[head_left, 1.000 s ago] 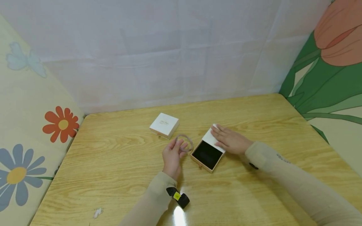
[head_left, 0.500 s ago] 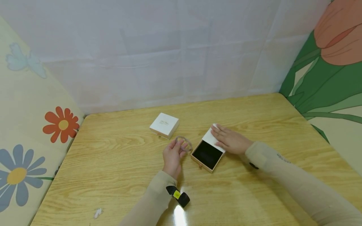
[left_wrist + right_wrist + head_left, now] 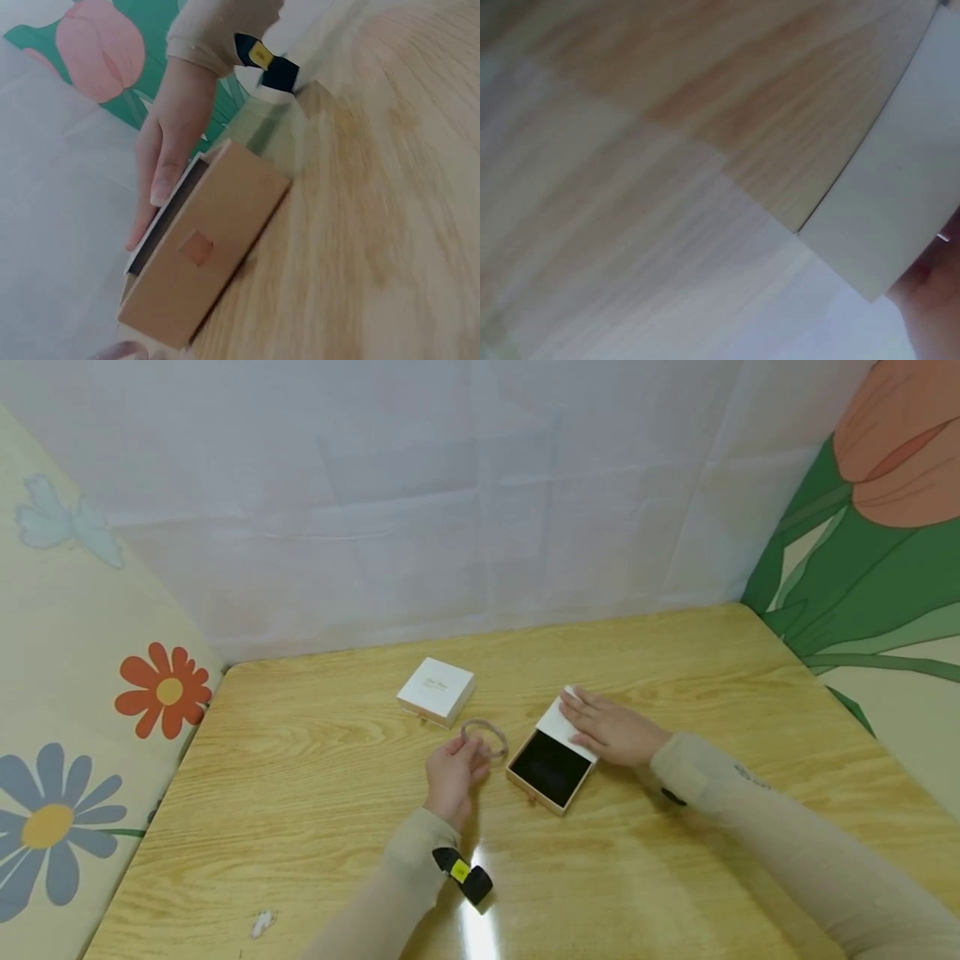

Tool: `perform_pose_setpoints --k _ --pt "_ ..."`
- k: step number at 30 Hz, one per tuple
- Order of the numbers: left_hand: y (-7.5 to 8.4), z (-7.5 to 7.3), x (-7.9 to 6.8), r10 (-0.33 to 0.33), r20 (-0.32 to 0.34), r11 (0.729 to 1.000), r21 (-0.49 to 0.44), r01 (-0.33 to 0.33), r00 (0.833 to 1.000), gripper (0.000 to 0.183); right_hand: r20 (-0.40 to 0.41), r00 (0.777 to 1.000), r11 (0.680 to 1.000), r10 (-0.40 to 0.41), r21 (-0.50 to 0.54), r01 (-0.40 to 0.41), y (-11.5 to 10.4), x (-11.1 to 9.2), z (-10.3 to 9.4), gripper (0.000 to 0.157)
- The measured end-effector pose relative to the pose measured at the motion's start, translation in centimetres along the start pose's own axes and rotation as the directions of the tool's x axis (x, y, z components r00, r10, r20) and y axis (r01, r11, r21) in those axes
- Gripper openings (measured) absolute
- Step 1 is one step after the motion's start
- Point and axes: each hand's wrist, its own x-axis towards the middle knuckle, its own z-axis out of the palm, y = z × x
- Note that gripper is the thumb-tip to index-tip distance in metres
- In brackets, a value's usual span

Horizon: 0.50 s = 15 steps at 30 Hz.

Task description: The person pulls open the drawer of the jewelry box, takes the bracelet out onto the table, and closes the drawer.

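Pinched in my left hand (image 3: 450,778) is a thin greyish-pink bangle (image 3: 483,722), held beside the drawer box and apart from it. The box's orange-tan drawer (image 3: 535,797) is pulled out toward me, showing a black lining (image 3: 551,768). My right hand (image 3: 613,732) rests with extended fingers on the box's white sleeve (image 3: 553,723). In the left wrist view the drawer's front (image 3: 217,225) bears a small tab (image 3: 196,247), and the right hand (image 3: 176,120) lies over the box top. The right wrist view catches the sleeve's white side (image 3: 885,165).
A second white box (image 3: 436,687) with gold lettering sits closed behind the left hand. On the wooden table (image 3: 315,827) a small white scrap (image 3: 262,924) lies near the front left. A white cloth (image 3: 420,510) hangs behind the table; flower-painted panels (image 3: 67,635) flank it.
My left hand has shifted slightly left with the bangle, and the bangle now tilts flatter. The right hand and the drawer box stay put.
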Motion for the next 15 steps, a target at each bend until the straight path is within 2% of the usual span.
perform_pose_setpoints --k 4,9,15 --pt "0.3 -0.7 0.3 -0.032 0.023 0.992 0.124 0.029 0.999 0.026 0.001 1.0 1.0 0.0 -0.005 0.0 0.1 0.0 0.0 0.051" --pt "0.7 -1.5 0.7 -0.075 0.093 0.953 0.3 0.044 0.993 0.028 -0.003 1.0 1.0 -0.004 -0.003 0.004 0.1 0.0 -0.1 0.051" --pt "1.0 -2.2 1.0 -0.11 0.133 0.924 0.378 0.052 0.985 0.032 0.0 1.0 1.0 -0.011 -0.007 0.011 0.0 0.0 0.0 0.051"
